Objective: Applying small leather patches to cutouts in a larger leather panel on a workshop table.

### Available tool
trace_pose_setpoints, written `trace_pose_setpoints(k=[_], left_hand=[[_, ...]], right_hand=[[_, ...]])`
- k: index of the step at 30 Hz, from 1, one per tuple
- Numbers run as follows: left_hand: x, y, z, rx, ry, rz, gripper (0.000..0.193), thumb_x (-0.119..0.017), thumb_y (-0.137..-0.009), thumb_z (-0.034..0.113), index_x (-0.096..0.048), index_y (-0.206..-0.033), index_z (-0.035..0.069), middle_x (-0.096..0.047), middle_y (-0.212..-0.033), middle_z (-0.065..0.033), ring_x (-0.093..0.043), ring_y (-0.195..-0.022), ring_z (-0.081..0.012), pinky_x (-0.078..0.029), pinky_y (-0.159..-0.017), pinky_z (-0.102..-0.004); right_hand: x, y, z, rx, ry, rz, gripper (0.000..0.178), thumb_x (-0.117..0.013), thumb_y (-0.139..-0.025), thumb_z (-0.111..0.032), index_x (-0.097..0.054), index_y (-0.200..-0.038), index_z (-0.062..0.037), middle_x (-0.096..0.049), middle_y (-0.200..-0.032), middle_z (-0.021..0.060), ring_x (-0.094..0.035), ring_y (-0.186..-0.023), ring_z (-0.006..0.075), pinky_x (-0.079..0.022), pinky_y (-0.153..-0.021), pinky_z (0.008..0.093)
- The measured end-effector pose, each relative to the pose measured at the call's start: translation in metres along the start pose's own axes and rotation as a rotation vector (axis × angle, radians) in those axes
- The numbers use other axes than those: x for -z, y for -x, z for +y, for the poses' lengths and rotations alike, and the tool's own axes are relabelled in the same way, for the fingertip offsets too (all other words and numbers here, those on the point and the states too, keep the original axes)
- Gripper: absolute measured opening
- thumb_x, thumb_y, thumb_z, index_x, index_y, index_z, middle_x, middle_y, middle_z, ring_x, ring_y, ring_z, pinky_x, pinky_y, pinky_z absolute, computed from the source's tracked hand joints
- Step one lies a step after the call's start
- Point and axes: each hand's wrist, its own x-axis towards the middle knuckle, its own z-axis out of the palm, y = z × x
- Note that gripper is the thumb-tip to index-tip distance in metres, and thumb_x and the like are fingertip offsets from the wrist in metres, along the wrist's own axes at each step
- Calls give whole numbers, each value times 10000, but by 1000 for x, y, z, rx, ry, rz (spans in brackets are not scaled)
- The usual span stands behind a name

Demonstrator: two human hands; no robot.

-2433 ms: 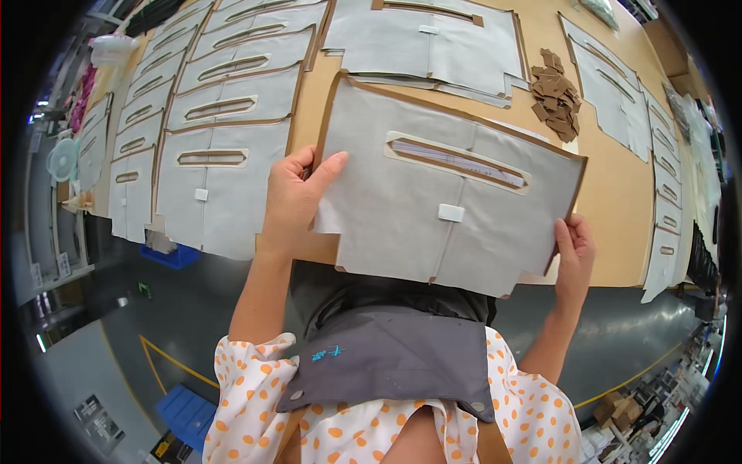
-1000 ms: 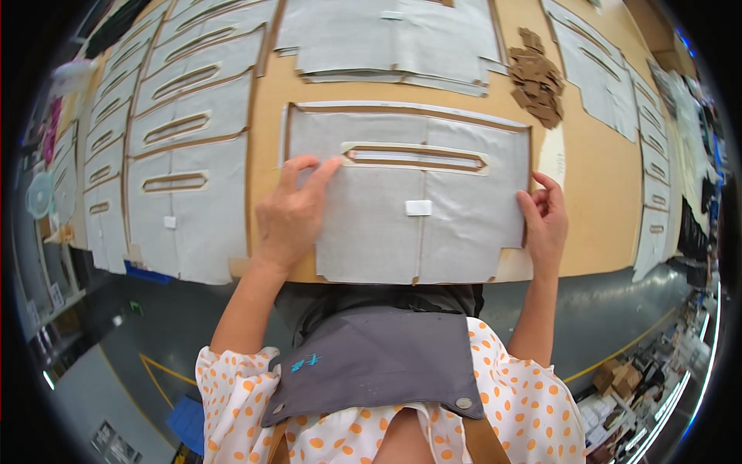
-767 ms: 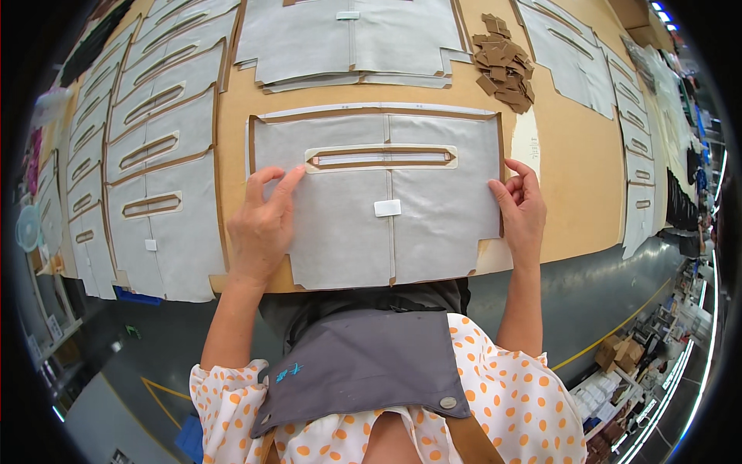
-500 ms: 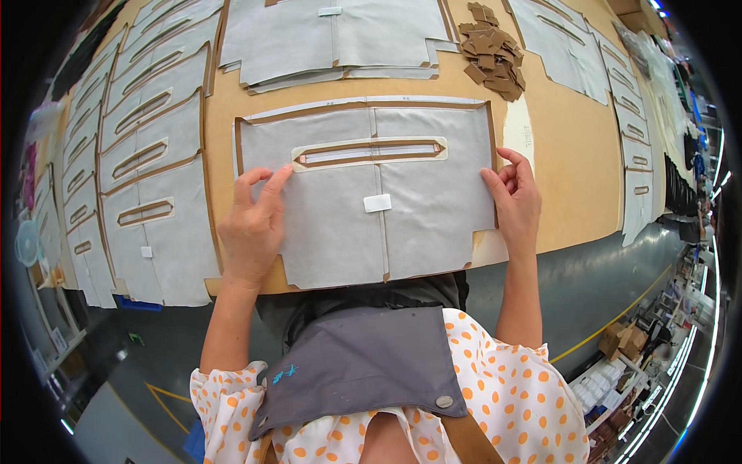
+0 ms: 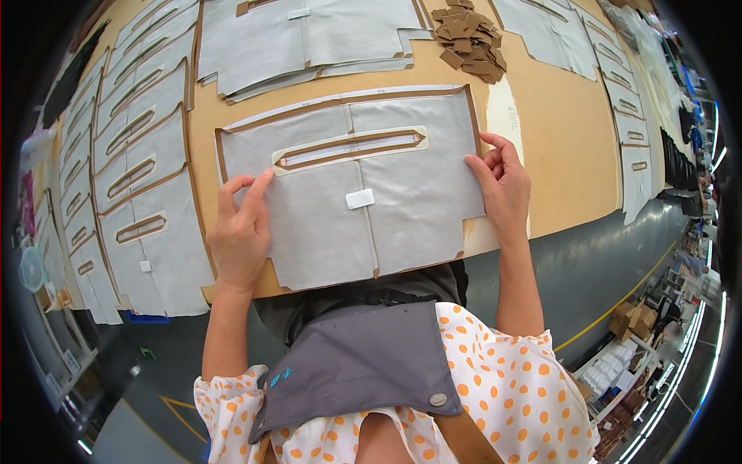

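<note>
A grey fabric panel (image 5: 309, 216) with brown-edged borders lies in front of me on the tan table. It has a long zipper slot (image 5: 348, 150) framed in brown and cream, a seam down the middle and a small white tag (image 5: 359, 199) below the slot. My left hand (image 5: 239, 240) is on the panel's left edge, fingers bent round it, with one fingertip on top near the slot's left end. At the right edge, my right hand (image 5: 506, 185) pinches the panel between thumb and fingers. The undersides of both grips are hidden.
Rows of similar grey panels (image 5: 162, 255) overlap on the left, and more panels (image 5: 363, 39) lie stacked beyond. A heap of small brown pieces (image 5: 471, 42) sits at the far right. Another row of panels (image 5: 627, 108) runs along the table's right end.
The panel, both hands and the table all appear shifted slightly left, and the panel looks a little more tilted. Both hands stay at the same edges.
</note>
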Motion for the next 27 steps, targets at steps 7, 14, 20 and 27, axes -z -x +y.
trace_pose_setpoints(k=[7, 14, 20, 27], left_hand=[[0, 0, -3, -17, -7, 5, 422, -669, -870, 11, -723, -1225, 233, -606, -1093, 18, -565, -607, -141, -496, -518, -305], [2, -1, -3, -8, -22, -11, 435, -670, -868, 17, -714, -1237, 245, -611, -1091, 24, -587, -615, -142, -504, -522, -313], [2, 1, -1, 32, -58, -51, 432, -672, -863, 18, -710, -1230, 241, -612, -1095, 24, -587, -607, -149, -503, -531, -321], [1, 2, -3, 11, -4, -29, 456, -673, -851, -1, -709, -1237, 240, -604, -1087, 13, -566, -589, -135, -492, -514, -303]], right_hand=[[-10, 1, 2, 624, 389, 65, 443, -759, -800, -56, -697, -1226, -159, -633, -1163, -46, -544, -943, 177, -427, -831, 336], [-12, -3, 10, 704, 509, -78, 473, -676, -776, 17, -738, -1185, -212, -646, -1135, -83, -539, -911, 165, -416, -858, 310], [-11, -3, 9, 705, 464, -64, 500, -666, -761, 66, -750, -1181, -192, -658, -1135, -59, -540, -904, 186, -432, -835, 326], [-14, -1, 5, 674, 443, -73, 481, -679, -803, 83, -748, -1198, -183, -661, -1129, -45, -531, -907, 192, -447, -871, 311]])
